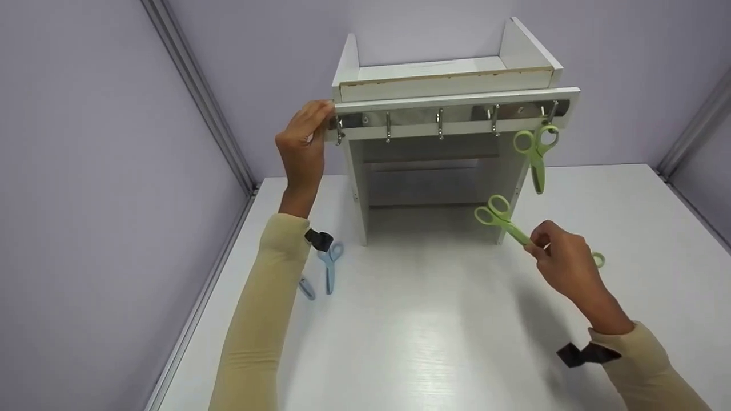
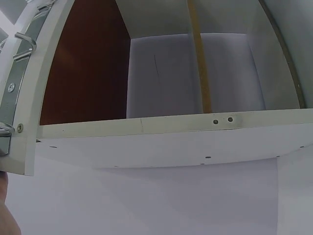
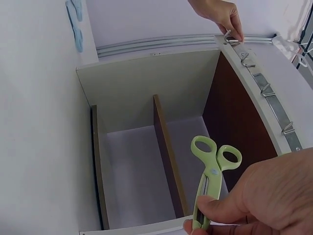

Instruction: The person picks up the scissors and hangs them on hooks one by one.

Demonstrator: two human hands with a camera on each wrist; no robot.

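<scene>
A white shelf unit stands on the table with a metal hook rail across its front. My left hand grips the rail's left end, by the first hook. My right hand pinches a green pair of scissors by the blades, handles pointing up at the shelf, a little in front of its right side. In the right wrist view the same green scissors hang before the open shelf, with the right hand below. A second green pair hangs from the rightmost hook.
A blue pair of scissors lies on the white table by my left forearm, and another blue pair is partly hidden by the sleeve. A green handle loop peeks out behind my right hand. Lilac walls close in on three sides.
</scene>
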